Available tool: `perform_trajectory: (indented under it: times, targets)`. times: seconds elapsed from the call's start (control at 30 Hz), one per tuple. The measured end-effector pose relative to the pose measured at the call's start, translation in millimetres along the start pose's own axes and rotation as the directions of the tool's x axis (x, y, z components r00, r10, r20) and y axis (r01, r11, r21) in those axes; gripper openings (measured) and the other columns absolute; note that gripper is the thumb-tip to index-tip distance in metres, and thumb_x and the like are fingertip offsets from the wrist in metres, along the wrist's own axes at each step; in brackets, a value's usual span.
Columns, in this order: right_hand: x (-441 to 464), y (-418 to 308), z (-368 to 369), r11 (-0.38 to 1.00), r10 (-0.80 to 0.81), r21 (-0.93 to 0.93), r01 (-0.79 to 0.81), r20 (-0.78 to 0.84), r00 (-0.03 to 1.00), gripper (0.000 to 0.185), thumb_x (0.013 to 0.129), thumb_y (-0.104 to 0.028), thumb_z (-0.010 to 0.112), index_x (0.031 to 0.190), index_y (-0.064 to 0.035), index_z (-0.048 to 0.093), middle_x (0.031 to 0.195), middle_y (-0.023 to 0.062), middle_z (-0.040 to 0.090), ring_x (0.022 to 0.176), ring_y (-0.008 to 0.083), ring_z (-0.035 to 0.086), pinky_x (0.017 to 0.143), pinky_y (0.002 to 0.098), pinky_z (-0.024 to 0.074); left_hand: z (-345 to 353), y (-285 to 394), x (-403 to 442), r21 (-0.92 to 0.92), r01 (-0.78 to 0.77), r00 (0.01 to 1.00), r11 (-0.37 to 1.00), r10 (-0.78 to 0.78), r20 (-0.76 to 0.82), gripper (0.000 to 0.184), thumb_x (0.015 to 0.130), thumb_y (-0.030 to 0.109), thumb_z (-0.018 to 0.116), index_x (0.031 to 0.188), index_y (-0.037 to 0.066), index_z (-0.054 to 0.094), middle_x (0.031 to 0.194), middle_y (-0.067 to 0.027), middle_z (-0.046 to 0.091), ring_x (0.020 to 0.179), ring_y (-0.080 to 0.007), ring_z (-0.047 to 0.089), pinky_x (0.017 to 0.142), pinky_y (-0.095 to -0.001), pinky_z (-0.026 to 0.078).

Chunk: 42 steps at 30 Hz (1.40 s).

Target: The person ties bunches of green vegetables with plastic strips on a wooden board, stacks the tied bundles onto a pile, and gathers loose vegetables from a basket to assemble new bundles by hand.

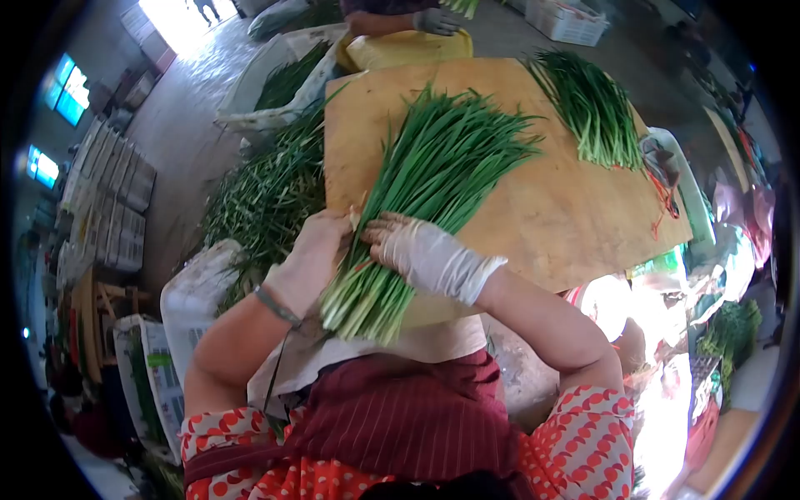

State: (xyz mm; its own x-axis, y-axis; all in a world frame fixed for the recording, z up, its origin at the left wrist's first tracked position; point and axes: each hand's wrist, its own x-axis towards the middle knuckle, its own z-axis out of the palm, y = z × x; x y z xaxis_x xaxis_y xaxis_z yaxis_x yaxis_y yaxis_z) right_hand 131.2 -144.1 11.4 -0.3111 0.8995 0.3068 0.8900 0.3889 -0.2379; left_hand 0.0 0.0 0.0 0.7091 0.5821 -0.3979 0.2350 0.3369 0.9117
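Observation:
A bundle of long green garlic chives (442,158) lies across the near left part of a wooden board, its pale stem ends (367,304) toward my body. My left hand (307,260), in a thin whitish glove, is closed at the bundle's left side, with the fingertips bent against the leaves. Over the top of the stems lies my right hand (421,257), also gloved, its fingers curled round the bundle and close to the left fingertips. A bit of red tie (363,266) shows on the stems between the hands. The undersides of both hands are hidden.
On the wooden board (575,221), another chive bunch (596,112) lies at the far right, near red ties (664,200). Loose chives (267,179) heap along the left edge. Across the board is a co-worker's gloved hand (436,22). Crates (108,200) stand stacked at left.

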Motion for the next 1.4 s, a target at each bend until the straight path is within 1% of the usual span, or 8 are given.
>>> perform_trajectory:
  times: [0.17,0.37,0.5,0.6,0.77,0.87,1.07,1.4]
  targets:
    - [11.8,-1.9,9.5,0.998,0.020,-0.052,-0.026,-0.112,0.994,0.022,0.070,-0.009,0.057,0.090,-0.0011,0.056,0.104,0.0153,0.057,0.104,0.0323,0.053,0.097,0.0402,0.0385,13.1,-16.8,5.9,-0.192,-0.060,0.990,0.979,0.034,-0.138,0.015,0.086,0.011,0.054,0.096,0.002,0.062,0.081,-0.0040,0.061,0.071,-0.0147,0.058,0.065,-0.0294,0.047]
    - [26.1,-25.7,19.0,0.815,0.471,0.576,-0.063,-0.597,0.649,0.009,0.079,0.002,0.054,0.088,0.0008,0.052,0.107,0.0167,0.059,0.104,0.0338,0.054,0.098,0.0422,0.0366,-5.5,-55.9,43.7,0.623,-0.224,0.777,0.750,0.523,-0.351,0.015,0.078,0.014,0.062,0.080,-0.001,0.063,0.074,-0.0179,0.061,0.064,-0.0319,0.057,0.062,-0.0356,0.044]
    - [42.8,-8.8,20.1,0.976,0.189,0.184,-0.118,-0.436,0.880,0.011,0.083,-0.002,0.052,0.093,-0.0031,0.057,0.106,0.0143,0.060,0.102,0.0299,0.056,0.104,0.0459,0.0282,-8.7,-57.0,45.2,0.186,-0.470,0.822,0.863,0.505,-0.263,0.015,0.079,0.012,0.059,0.084,-0.001,0.064,0.075,-0.0113,0.064,0.068,-0.0235,0.061,0.064,-0.0319,0.047]
    - [46.2,7.1,22.3,0.839,0.495,0.362,-0.406,-0.199,0.846,0.018,0.081,-0.005,0.056,0.099,-0.0040,0.061,0.088,0.0144,0.063,0.090,0.0298,0.058,0.105,0.0440,0.0290,-14.0,-47.9,19.7,-0.559,0.089,0.992,0.824,-0.124,-0.026,0.021,0.088,0.018,0.051,0.096,0.000,0.059,0.085,-0.0089,0.062,0.072,-0.0188,0.060,0.064,-0.0302,0.048]
    - [42.7,4.1,19.7,0.849,0.493,0.314,-0.424,-0.185,0.850,0.013,0.082,-0.006,0.055,0.093,-0.0052,0.062,0.082,0.0144,0.062,0.081,0.0313,0.059,0.103,0.0395,0.0318,-14.3,-67.8,6.6,-0.279,-0.167,0.984,0.946,0.144,-0.100,0.021,0.090,0.021,0.047,0.098,0.003,0.057,0.082,-0.0071,0.060,0.068,-0.0163,0.058,0.064,-0.0275,0.048]
    - [41.3,-6.9,9.6,0.839,0.518,0.259,-0.479,-0.105,0.849,0.011,0.078,0.000,0.053,0.087,-0.0033,0.060,0.094,0.0136,0.063,0.092,0.0298,0.059,0.104,0.0417,0.0297,2.5,-47.1,0.0,-0.626,0.023,0.991,0.780,-0.101,-0.089,0.018,0.088,0.018,0.052,0.092,0.002,0.060,0.078,-0.0059,0.061,0.067,-0.0168,0.058,0.061,-0.0278,0.046]
    - [24.6,-9.5,11.5,0.992,0.128,0.052,-0.118,-0.294,0.947,0.024,0.073,0.006,0.053,0.094,-0.0056,0.057,0.119,0.0106,0.055,0.117,0.0297,0.048,0.104,0.0524,0.0261,4.1,-62.4,26.1,0.401,-0.457,0.733,0.794,0.592,-0.336,0.014,0.080,0.011,0.064,0.078,-0.003,0.063,0.068,-0.0161,0.061,0.058,-0.0245,0.056,0.058,-0.0327,0.043]
    - [35.6,-24.7,27.6,0.825,0.562,0.311,-0.471,-0.369,0.740,0.016,0.072,0.004,0.051,0.085,0.0003,0.060,0.099,0.0167,0.059,0.095,0.0340,0.054,0.085,0.0382,0.0435,12.9,-35.2,5.4,0.609,-0.439,0.648,0.660,0.703,-0.295,0.009,0.078,0.005,0.065,0.077,-0.003,0.062,0.074,-0.0113,0.062,0.067,-0.0197,0.057,0.066,-0.0301,0.044]
